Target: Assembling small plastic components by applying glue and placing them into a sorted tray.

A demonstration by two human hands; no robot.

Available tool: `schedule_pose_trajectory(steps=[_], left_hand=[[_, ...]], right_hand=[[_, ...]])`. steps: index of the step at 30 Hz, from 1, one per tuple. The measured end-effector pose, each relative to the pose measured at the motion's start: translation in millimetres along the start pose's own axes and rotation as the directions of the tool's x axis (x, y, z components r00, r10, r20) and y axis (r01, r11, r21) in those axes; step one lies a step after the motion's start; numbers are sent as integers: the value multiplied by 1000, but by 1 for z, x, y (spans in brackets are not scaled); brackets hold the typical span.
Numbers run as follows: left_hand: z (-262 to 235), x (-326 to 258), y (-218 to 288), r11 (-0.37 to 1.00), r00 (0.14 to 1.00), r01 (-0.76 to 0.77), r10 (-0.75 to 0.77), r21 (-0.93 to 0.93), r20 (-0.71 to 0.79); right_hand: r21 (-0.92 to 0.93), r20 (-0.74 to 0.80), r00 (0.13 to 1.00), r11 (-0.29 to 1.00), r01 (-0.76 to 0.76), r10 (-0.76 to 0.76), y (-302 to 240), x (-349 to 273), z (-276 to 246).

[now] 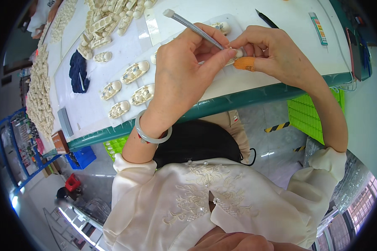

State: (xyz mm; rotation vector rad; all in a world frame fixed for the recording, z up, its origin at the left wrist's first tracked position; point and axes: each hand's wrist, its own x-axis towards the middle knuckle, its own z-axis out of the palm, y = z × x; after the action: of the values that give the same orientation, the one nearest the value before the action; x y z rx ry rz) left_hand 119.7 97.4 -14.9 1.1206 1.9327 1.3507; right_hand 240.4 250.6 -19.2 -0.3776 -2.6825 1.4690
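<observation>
My left hand (180, 69), with a pale bangle at its wrist, holds a slim grey rod-shaped tool (192, 27) with a white end, slanting up to the left. Its lower tip is hidden among the fingers. My right hand (280, 56) has an orange cover (244, 63) on one finger and pinches a small cream plastic part (238, 53), mostly hidden by the fingertips. Both hands meet over the white tabletop (222, 85). Left of my left wrist lie several cream parts (135, 72) with metallic bits set in them.
Heaps of cream parts (38, 90) cover the table's left side and back. A dark blue cloth (78, 71) lies at left, a black pen (266, 19) and a small green-labelled packet (318, 29) at right. The table has a green edge (197, 112); bright green crates (308, 113) stand below.
</observation>
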Motion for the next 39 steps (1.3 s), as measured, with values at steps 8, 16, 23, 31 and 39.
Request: schedule_pose_trajectory(steps=[8,16,23,31,39], left_hand=[[-5,3,-3,999,1000,29,-28,-37,6],[0,4,3,963,990,-140,138,231,24],[1,3,3,921,982,-189,184,342,49],[-23,1,4,999,998,-9,7,-34,-59],[-23,-5,-1,998,1000,-3,2,64,8]], right_hand=[[44,13,1000,999,-1,0,3,3,2],[339,148,974,916,-213,172,2,4,-4],[402,120,972,885,-235,204,-4,7,2],[309,112,965,914,-262,238,-11,18,6],[285,118,967,926,-249,224,-11,18,5]])
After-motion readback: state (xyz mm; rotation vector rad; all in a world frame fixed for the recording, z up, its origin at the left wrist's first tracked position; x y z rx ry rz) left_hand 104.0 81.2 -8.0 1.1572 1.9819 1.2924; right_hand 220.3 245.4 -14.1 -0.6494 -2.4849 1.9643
